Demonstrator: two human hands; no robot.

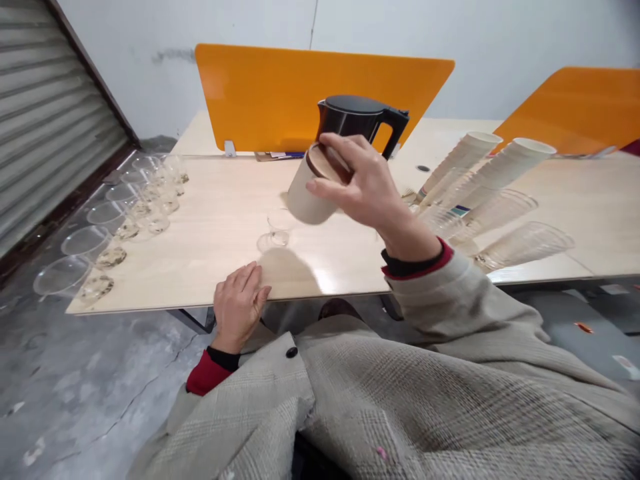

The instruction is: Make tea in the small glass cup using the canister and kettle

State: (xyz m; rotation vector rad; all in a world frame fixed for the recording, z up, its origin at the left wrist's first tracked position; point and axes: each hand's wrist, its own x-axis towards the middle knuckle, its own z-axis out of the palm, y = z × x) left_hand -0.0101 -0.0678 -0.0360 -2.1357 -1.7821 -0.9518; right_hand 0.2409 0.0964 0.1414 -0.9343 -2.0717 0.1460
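My right hand is raised over the table and closed round a beige canister with a brown lid, tilted on its side. Below it, a small clear plastic cup stands on the pale wooden table. My left hand rests at the table's near edge with its fingers curled together, holding nothing that I can see. A black electric kettle stands behind the canister.
Several clear plastic cups stand in rows at the table's left end. Stacks of paper cups and clear cups lie at the right. Orange divider panels rise behind the table. A metal shutter is at the left.
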